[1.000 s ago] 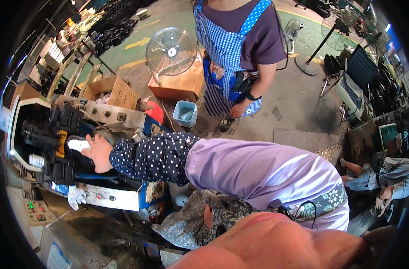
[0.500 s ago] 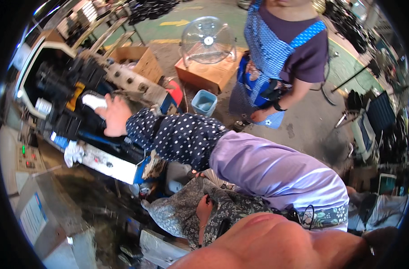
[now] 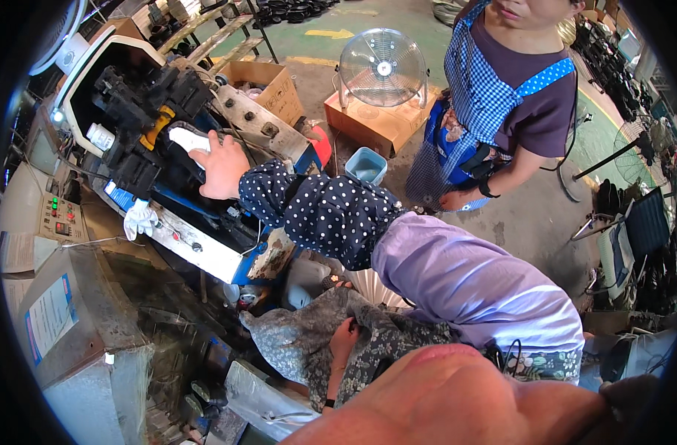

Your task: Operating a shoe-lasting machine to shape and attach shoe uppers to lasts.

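Note:
My right hand (image 3: 224, 167), in a lilac sleeve with a dark polka-dot cuff, reaches far left over a machine with a white-and-blue frame (image 3: 197, 248). Its fingers are spread at the end of a smooth, white, elongated piece (image 3: 189, 139); whether they press on it, I cannot tell. The piece lies among black machine blocks (image 3: 134, 170), beside a yellow bracket (image 3: 157, 127). My left hand (image 3: 343, 338) is low in front of my body against a dark floral cloth (image 3: 294, 326). Its fingers are curled and partly hidden, so any hold on the cloth is unclear.
A person in a blue checked apron (image 3: 481, 96) stands across from me. Between us are a round fan (image 3: 383, 68) on a cardboard box (image 3: 379, 126) and a blue bin (image 3: 366, 166). A white glove (image 3: 140, 219) hangs on the machine's edge, near a control panel (image 3: 64, 217).
The view has shifted, so the machine, fan and person appear farther right. My right hand stays by the white piece with its fingers spread. My left hand remains by the floral cloth.

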The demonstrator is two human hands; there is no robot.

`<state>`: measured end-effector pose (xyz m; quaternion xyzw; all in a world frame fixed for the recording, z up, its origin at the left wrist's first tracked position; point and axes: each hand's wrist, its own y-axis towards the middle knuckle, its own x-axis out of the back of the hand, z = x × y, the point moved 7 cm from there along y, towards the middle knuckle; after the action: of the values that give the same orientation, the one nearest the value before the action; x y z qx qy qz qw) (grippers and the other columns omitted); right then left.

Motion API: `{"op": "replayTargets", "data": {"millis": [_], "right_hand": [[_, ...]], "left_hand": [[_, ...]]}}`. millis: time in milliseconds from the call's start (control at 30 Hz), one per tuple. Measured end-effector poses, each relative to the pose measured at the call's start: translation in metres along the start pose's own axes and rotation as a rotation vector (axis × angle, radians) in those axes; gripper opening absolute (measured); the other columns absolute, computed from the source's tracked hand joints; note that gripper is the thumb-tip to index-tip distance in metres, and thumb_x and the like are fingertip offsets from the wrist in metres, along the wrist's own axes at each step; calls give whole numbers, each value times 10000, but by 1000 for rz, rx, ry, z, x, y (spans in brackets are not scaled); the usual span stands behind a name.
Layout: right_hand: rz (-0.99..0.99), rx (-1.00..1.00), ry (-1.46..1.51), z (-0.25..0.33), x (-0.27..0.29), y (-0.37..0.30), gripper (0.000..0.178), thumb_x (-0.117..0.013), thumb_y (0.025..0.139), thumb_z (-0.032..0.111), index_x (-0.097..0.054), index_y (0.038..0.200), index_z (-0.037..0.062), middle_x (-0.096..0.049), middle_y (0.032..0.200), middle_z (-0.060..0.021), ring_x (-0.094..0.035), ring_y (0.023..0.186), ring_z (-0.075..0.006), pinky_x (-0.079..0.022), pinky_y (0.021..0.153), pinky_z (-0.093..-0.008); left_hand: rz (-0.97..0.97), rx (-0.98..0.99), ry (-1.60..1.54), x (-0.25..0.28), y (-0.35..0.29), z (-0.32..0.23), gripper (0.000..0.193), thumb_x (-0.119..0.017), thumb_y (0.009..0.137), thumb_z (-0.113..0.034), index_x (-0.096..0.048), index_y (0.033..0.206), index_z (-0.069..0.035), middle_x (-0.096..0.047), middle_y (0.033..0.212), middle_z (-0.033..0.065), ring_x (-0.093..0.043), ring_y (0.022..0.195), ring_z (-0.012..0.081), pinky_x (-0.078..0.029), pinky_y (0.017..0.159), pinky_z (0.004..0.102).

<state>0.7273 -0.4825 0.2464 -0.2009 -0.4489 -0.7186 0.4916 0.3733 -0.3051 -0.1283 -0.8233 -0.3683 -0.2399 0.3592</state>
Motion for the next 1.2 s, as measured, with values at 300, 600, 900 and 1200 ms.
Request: {"op": "replayTargets", "data": {"millis": [300, 600, 900, 1200], "right_hand": [[17, 5, 3, 6, 3, -5, 763, -768, 682, 354, -550, 1402, 231, -357, 1491, -339, -481, 1204, -494, -438, 1006, -508], [49, 8, -27, 13, -1, -1, 772, -757, 695, 377, -537, 1421, 236, -345, 1505, -334, -472, 1223, -481, -425, 1025, -507], [15, -4, -66, 0, 0, 2, 757, -761, 697, 401, -553, 1407, 243, -357, 1512, -305, -475, 1219, -458, -434, 1005, -489], [-33, 23, -53, 2, -4, 2, 743, -756, 679, 373, -572, 1390, 256, -374, 1471, -330, -501, 1159, -490, -461, 978, -517]], "left_hand": [[-1, 6, 48, -10, 0, 17, 401, -616, 931, -337, -640, 1283, -147, -699, 1153, 130, -678, 1024, 333, -544, 830, 430], [34, -16, -94, -26, 2, 50, 402, -622, 930, -317, -635, 1290, -140, -700, 1159, 140, -674, 1031, 341, -543, 836, 432], [19, -82, -13, -19, 5, 36, 386, -635, 925, -299, -638, 1279, -142, -705, 1126, 130, -681, 984, 340, -550, 794, 431], [-12, -119, 8, -13, 0, 27, 382, -630, 940, -321, -638, 1281, -150, -704, 1108, 131, -681, 984, 329, -546, 792, 423]]}}
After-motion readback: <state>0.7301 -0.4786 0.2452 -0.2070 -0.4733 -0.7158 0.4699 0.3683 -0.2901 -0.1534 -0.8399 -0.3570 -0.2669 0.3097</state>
